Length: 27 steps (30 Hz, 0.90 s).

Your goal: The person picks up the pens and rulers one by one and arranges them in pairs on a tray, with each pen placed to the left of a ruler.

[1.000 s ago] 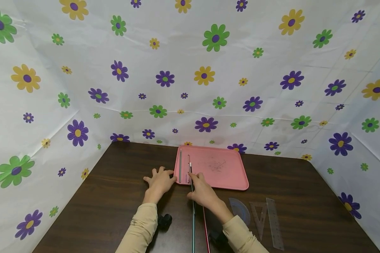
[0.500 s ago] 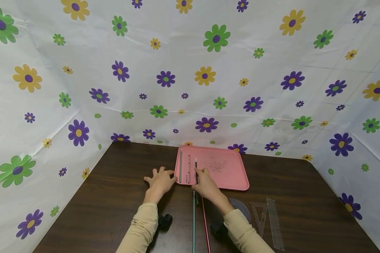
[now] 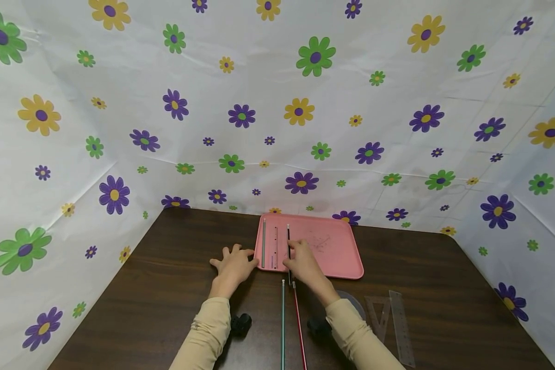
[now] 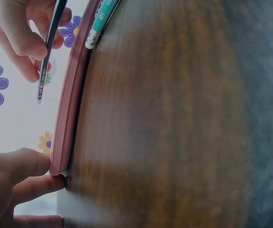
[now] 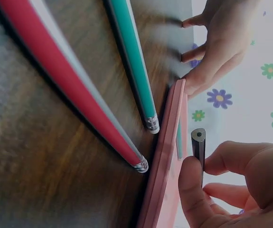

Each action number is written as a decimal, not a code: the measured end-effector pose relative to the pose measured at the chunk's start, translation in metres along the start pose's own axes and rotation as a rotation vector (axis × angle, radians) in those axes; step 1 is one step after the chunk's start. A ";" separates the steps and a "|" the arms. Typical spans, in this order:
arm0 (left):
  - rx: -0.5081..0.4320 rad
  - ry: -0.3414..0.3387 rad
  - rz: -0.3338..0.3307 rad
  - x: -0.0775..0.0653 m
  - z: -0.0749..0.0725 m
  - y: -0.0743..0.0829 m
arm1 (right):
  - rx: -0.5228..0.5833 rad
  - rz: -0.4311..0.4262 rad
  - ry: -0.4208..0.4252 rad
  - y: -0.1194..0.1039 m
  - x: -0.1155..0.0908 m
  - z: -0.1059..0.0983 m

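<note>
My right hand [image 3: 305, 264] pinches a black pencil [image 3: 289, 234] between thumb and fingers, over the left part of the pink tray [image 3: 342, 249]. The right wrist view shows the pencil's unsharpened end [image 5: 199, 135] toward me. At the tray's near left corner my left hand [image 3: 233, 268] lies with fingers spread, fingertips on the table and thumb against the rim. Inside the tray, a green pencil [image 3: 263, 244] lies along the left side, beside a narrow clear strip [image 3: 276, 246] with holes. A teal pencil [image 3: 283, 318] and a red pencil [image 3: 298, 318] lie on the table before the tray, erasers toward it.
To the right of my right forearm are a clear protractor [image 3: 355, 303], a clear set square [image 3: 382, 308] and a clear ruler [image 3: 401, 329]. Black wrist devices [image 3: 240, 325] show beside both sleeves. A flowered sheet [image 3: 259, 92] hangs behind the dark wooden table [image 3: 143, 293].
My right hand has carried the black pencil from over the clear strip to the right and slightly farther into the tray. The left hand has stayed at the corner.
</note>
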<state>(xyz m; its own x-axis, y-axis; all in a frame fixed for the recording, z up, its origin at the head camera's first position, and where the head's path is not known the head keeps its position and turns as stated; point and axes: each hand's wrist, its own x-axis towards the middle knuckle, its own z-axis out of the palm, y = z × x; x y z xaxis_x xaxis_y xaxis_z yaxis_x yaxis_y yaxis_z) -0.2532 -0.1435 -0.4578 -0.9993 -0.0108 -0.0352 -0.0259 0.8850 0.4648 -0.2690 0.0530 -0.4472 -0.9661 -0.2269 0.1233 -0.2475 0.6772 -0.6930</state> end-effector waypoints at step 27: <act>0.013 0.007 -0.006 0.002 0.003 0.000 | 0.023 0.028 0.011 0.007 0.023 0.005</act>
<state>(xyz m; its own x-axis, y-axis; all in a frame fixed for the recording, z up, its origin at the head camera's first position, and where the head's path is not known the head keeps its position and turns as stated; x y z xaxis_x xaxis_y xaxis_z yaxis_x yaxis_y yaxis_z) -0.2556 -0.1427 -0.4603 -0.9993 -0.0193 -0.0322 -0.0318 0.8909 0.4532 -0.2927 0.0493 -0.4526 -0.9733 -0.2007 0.1114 -0.2190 0.6671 -0.7120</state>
